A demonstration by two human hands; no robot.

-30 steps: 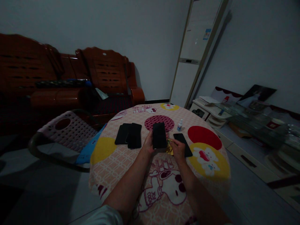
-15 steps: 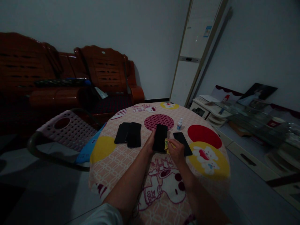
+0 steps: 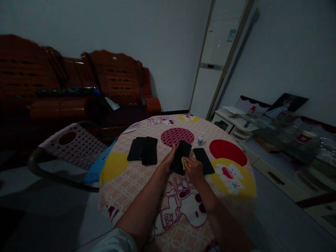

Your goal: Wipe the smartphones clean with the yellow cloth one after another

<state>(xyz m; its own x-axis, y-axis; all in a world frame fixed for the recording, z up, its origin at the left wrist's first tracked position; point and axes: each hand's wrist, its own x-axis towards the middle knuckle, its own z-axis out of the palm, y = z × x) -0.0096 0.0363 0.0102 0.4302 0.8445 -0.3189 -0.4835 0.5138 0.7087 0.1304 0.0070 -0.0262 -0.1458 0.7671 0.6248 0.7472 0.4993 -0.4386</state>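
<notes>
Gripping a black phone (image 3: 180, 156) from its left edge with the left hand (image 3: 168, 161), thumb up along the side, fingers hidden behind the slab. Tilted a little to the right, screen dark, raised just above the patterned tablecloth (image 3: 123, 182) near the middle of the round table. Closed at the phone's lower right edge: the right hand (image 3: 193, 168), pinching a small yellow cloth (image 3: 184, 162) against the glass, only a scrap of it showing between fingers and phone. Both forearms reaching in from the near edge, over a cartoon print on the cloth.

Lying flat just right of the held phone: another black phone (image 3: 204, 160), close beside the right hand, contact impossible to tell in the dim light. Farther, just beyond that one: a small white bottle with a blue label (image 3: 200, 138), upright. Off to the left, well apart from the hands: a stack of dark phones (image 3: 144, 154), overlapping, the exact count unclear.

Left of the table, near its edge: a pale perforated plastic chair (image 3: 76, 145) with something blue beside its seat. Against the far wall on the left: a dark red wooden sofa (image 3: 115, 82). Far right of centre: a tall white standing unit (image 3: 217, 52). Along the right: low white shelves (image 3: 236, 122) cluttered with papers and blurred items.
</notes>
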